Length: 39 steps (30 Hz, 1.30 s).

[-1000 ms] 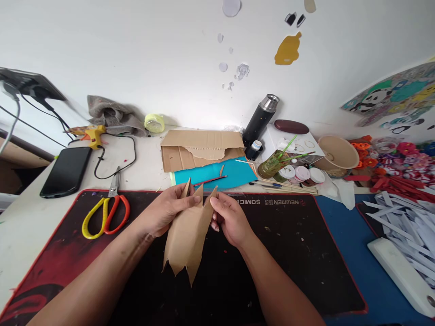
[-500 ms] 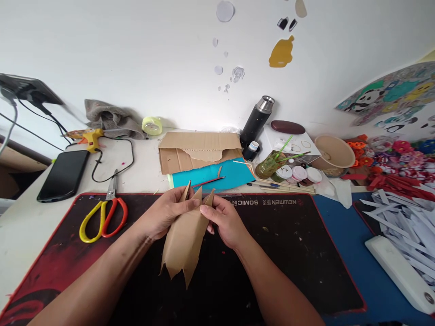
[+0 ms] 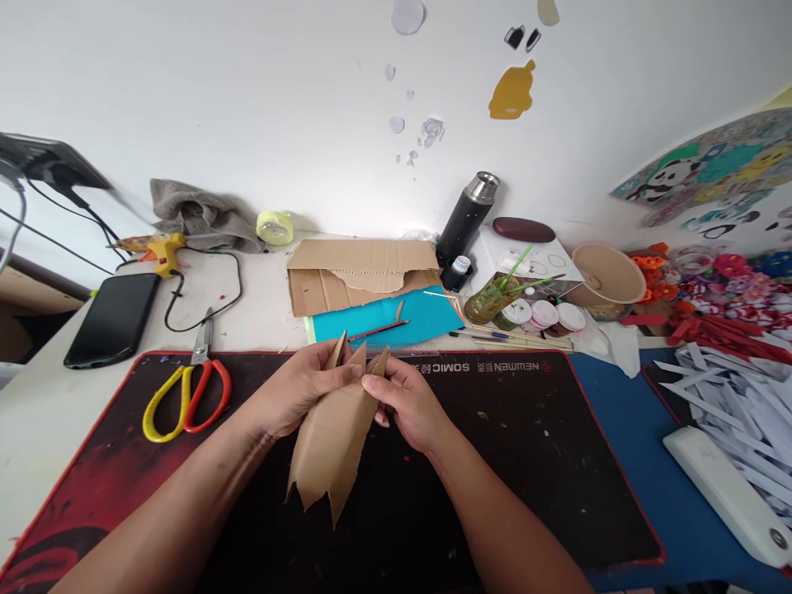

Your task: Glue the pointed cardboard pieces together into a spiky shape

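Over the black mat (image 3: 525, 462), a light, bendable cardboard cutout (image 3: 327, 441) is pinched near its pointed top by left hand (image 3: 297, 392) and right hand (image 3: 405, 404), both closed on it.

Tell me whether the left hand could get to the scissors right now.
Probably yes. The scissors lie uncovered at the black mat's edge, just left of the left hand, with nothing between them. But that hand is pinching the brown cardboard cutout with the right hand.

Cardboard piece (image 3: 331, 437) partly behind left hand (image 3: 297, 394)
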### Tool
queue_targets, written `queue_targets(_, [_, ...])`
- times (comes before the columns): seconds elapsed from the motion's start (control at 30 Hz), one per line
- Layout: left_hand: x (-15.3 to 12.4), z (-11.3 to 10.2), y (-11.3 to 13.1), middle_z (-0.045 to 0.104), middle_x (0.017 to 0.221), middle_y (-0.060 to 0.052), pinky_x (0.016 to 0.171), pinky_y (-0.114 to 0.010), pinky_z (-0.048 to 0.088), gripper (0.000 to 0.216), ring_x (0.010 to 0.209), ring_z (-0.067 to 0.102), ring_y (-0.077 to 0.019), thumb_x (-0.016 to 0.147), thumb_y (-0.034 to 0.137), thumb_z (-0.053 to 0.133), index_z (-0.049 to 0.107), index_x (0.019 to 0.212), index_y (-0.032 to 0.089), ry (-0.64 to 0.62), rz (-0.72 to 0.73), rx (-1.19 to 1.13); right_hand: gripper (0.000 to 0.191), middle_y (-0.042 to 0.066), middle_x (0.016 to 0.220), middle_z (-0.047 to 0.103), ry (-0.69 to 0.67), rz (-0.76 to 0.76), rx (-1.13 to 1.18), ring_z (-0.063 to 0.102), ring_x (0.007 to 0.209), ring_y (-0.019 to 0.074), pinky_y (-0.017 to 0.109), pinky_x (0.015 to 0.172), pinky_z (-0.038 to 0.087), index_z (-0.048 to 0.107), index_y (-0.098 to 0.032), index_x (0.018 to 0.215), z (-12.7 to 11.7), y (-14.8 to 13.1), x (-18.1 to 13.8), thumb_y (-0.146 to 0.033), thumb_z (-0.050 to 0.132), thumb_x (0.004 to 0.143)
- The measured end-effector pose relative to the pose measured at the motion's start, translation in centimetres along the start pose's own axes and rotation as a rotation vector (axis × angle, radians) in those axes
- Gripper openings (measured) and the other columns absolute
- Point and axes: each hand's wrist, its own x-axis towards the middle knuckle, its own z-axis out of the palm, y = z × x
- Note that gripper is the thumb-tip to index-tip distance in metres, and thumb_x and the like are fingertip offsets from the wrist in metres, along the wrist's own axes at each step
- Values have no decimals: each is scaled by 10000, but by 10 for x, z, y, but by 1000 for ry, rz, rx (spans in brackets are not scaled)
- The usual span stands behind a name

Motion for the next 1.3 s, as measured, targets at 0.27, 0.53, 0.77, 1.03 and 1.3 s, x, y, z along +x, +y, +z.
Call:
queue_targets(0.27, [0, -11, 3, 634, 697, 36, 579, -221, 469, 545, 597, 579, -108, 659, 503, 963, 549, 809, 182, 147, -7, 89, 454, -47, 674, 540, 123, -10, 28, 504, 479, 78, 208, 426, 329, 599, -191, 801, -2, -10, 0, -604, 772, 875])
queue_targets(0.53, [-3, -6, 7, 695, 752, 2, 613, -237, 506, 485, 641, 613, -126, 650, 463, 979, 663, 853, 156, 37, -61, 104, 404, -74, 571, 508, 151, -51, -105, 466, 442, 81, 208, 409, 320, 570, -210, 761, -4, -6, 2, -543, 768, 873])
queue_targets(0.77, [-3, -6, 6, 763, 844, -57, 674, -268, 562, 446, 707, 684, -166, 687, 445, 970, 732, 912, 143, -73, -92, 49, 390, -88, 550, 476, 147, -99, -188, 432, 431, 74, 208, 412, 312, 536, -222, 752, -3, -6, 0, -525, 726, 904])
queue_targets(1.03, [-1, -4, 4, 780, 817, -56, 627, -236, 557, 398, 676, 694, -158, 698, 411, 973, 756, 903, 148, -127, -105, -10, 404, -93, 550, 453, 142, -80, -184, 399, 431, 67, 201, 408, 273, 513, -225, 743, -1, -5, 0, -528, 736, 890])
queue_targets(1.3, [1, -6, 0, 772, 836, -58, 654, -258, 575, 437, 690, 687, -162, 688, 426, 971, 743, 930, 141, -123, -115, -7, 439, -94, 551, 437, 124, -62, -141, 380, 423, 63, 197, 397, 243, 496, -227, 725, -2, -6, 1, -546, 760, 868])
